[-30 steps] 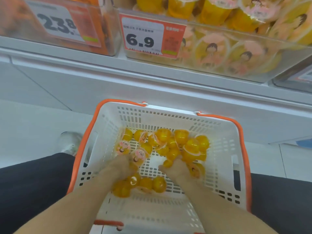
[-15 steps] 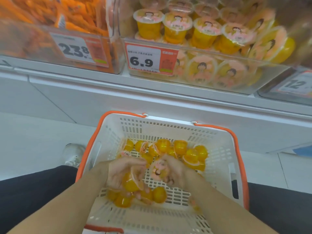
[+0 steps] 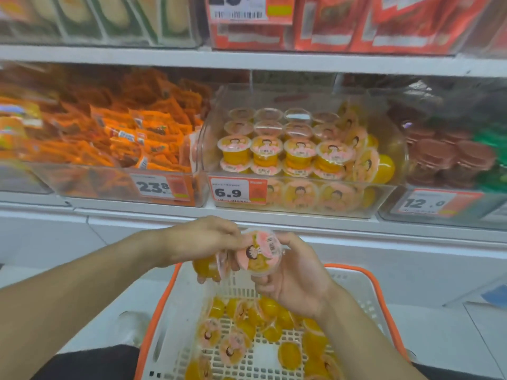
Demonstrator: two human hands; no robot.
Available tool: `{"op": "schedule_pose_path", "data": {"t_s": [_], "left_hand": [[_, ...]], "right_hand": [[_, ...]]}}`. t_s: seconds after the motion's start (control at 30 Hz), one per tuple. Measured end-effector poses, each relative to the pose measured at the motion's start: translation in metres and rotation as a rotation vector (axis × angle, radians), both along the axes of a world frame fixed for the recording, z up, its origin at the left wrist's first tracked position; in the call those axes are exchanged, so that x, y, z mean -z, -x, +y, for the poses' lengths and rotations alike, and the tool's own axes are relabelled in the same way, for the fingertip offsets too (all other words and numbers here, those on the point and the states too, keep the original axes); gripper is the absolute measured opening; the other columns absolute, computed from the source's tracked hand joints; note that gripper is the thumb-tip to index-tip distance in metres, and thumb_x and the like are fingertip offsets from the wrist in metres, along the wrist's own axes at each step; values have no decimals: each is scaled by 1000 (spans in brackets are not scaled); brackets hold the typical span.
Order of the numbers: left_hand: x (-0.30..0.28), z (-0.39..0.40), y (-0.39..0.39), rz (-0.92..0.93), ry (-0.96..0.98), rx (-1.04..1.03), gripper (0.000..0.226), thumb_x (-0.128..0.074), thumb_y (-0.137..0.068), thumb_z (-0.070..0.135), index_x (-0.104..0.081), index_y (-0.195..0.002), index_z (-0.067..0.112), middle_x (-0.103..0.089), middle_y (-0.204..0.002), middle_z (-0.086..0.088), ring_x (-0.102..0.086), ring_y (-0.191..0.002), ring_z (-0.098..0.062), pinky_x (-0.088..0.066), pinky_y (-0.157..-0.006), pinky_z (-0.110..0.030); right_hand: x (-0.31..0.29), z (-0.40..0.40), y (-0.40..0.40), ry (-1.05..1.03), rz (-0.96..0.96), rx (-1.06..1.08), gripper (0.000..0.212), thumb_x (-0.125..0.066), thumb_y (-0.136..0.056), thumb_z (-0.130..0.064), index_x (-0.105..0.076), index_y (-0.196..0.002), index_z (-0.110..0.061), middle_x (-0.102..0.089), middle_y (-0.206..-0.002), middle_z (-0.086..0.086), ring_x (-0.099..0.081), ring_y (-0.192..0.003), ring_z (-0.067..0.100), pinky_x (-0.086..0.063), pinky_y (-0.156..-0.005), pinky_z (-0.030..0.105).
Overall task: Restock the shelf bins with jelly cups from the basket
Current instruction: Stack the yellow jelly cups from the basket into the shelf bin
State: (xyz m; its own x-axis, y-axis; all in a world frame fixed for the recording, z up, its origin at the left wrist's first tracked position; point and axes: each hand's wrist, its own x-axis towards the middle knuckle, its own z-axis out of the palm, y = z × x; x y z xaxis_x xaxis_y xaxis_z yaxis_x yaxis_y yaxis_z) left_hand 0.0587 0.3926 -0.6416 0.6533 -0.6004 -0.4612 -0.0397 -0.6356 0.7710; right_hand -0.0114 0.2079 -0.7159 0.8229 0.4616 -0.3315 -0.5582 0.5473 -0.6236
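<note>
My right hand grips a yellow jelly cup with a pink cartoon lid that faces me. My left hand holds another yellow jelly cup beneath its fingers, and its fingertips touch the rim of the first cup. Both hands hover above the white basket with the orange rim, which holds several loose jelly cups. Straight ahead on the shelf stands the clear bin marked 6.9, stacked with matching jelly cups.
A clear bin of orange snack packets marked 23.8 sits left of the jelly bin. A bin of brown-lidded cups marked 12.0 is on the right. The upper shelf carries red and green packages. The white shelf edge runs just beyond my hands.
Both hands rose out of the basket, each with a jelly cup, and came together below the shelf edge. My view tilted upward, showing more of the shelf.
</note>
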Motion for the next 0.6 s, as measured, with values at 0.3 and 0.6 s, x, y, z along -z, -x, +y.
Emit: {"op": "schedule_pose_path", "data": {"t_s": [0.3,0.6], "left_hand": [[-17,7,-4,-236,290,-21,38,-63,-90,38,-52,-69,9,-61,-59,-7,-61,-52,-15,-45,-51,-22],[-26,28,-23,-602,-22,174,42,-53,-86,57,-49,-75,18,-62,-69,-9,-62,-64,-19,-52,-66,-42]], "right_hand": [[-55,-11,-7,258,-142,56,48,-54,-97,-39,-63,-128,-5,-63,-114,22,-63,-81,30,-57,-66,36],[-90,-6,-21,1136,-738,70,15,-79,-84,-20,-76,-98,-24,-72,-89,-6,-67,-75,19,-52,-63,22]]}}
